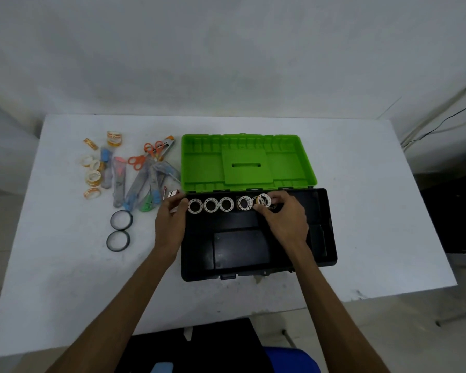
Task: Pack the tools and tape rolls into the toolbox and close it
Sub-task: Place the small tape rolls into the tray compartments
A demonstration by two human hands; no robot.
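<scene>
The black toolbox lies open on the white table, its green lid folded back flat. Several white-cored tape rolls stand in a row along the box's far wall. My right hand pinches a clear tape roll at the right end of that row. My left hand rests against the box's far left corner, its fingers curled at the rim by a small white item. Scissors, packaged tools, clear tape rolls and two black tape rolls lie left of the box.
The table's near edge runs just below the toolbox. A dark chair and a blue seat sit beneath me. Cables hang along the wall at far right.
</scene>
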